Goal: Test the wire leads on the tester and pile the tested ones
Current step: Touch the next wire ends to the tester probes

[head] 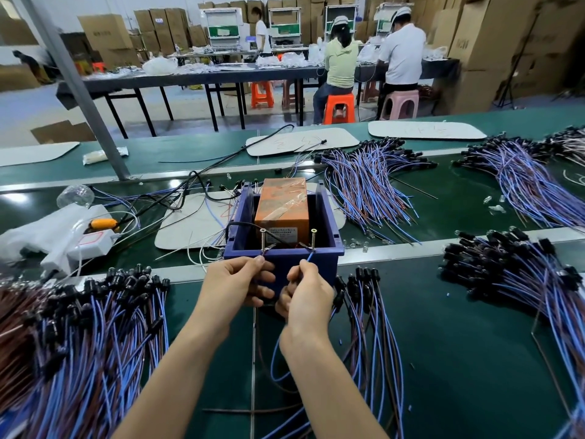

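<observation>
The tester is a blue open-topped box [281, 260] standing on the green bench surface [459, 359] at the centre of the view, with an orange block [281, 213] set inside it. Two upright screws stand on the box's near rim: the left screw [263, 239] and the right screw [313, 239]. Both hands are raised against the near wall of the box, at its 6 o'clock side. The left hand [240, 283] pinches the brown wire end [261, 257] between thumb and forefinger; the end projects just beyond the fingertips, toward 12 o'clock, to the foot of the left screw. The right hand [305, 293] pinches the blue wire end [310, 256] the same way; the end rises from the fingertips toward 1 o'clock and reaches the foot of the right screw. Whether either end actually touches its screw cannot be told. The remaining fingers of both hands are curled in front of the box wall. Below the hands the lead hangs toward 6 o'clock. A large pile of leads [79, 327] lies at 8 o'clock of the tester, a smaller bundle [364, 318] just beside the right hand at 4 o'clock, and another pile [522, 280] at 3 o'clock
</observation>
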{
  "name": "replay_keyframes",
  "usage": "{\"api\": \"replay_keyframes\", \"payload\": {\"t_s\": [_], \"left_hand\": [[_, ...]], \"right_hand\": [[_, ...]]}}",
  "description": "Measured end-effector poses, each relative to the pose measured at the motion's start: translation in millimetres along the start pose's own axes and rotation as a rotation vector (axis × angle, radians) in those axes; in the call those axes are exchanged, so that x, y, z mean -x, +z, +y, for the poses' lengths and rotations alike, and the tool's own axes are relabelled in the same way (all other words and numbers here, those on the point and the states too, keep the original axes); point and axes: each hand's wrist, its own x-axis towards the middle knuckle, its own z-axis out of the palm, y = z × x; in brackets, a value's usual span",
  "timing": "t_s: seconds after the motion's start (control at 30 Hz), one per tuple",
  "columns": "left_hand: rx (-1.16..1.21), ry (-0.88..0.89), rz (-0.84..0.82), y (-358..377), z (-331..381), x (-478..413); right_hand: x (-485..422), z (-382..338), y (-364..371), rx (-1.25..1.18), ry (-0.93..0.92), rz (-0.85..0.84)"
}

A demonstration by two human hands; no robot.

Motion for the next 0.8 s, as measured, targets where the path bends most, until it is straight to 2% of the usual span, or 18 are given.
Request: {"api": "replay_keyframes", "payload": {"t_s": [0.33, 0.8], "left_hand": [[0.008, -0.012, -0.005, 1.5, 3.2, 2.1], [-0.02, -0.018, 0.008, 0.9, 4.5, 3.6]], "right_hand": [[1.8, 3.9, 1.0, -0.037, -0.091, 0.025], [-2.6, 1.8, -2.3, 0.058, -0.026, -0.015]]}}
